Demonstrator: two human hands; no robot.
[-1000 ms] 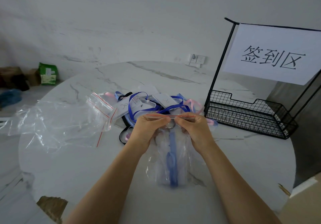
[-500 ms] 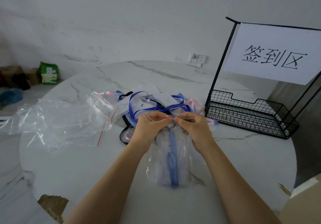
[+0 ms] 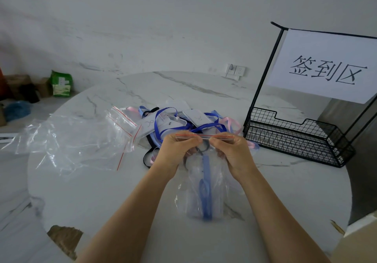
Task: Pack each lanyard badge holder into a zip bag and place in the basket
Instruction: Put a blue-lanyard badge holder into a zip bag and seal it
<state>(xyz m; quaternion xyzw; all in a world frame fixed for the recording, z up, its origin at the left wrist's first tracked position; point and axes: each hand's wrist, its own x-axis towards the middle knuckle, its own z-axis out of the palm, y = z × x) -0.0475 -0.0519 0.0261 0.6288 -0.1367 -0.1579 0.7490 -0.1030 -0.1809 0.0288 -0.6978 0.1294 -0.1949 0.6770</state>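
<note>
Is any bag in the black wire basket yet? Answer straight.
No: the basket shows only bare mesh; the filled zip bag hangs from the left hand and right hand.

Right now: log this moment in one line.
stage: sealing | left hand: pinches zip strip | right hand: pinches zip strip | zip bag: holds blue lanyard badge holder | wire basket: right of hands

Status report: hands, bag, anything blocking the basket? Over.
Left hand and right hand pinch the zip bag at its seal. Blue lanyard inside. Basket to the right; pink ribbon lies short of it.
</note>
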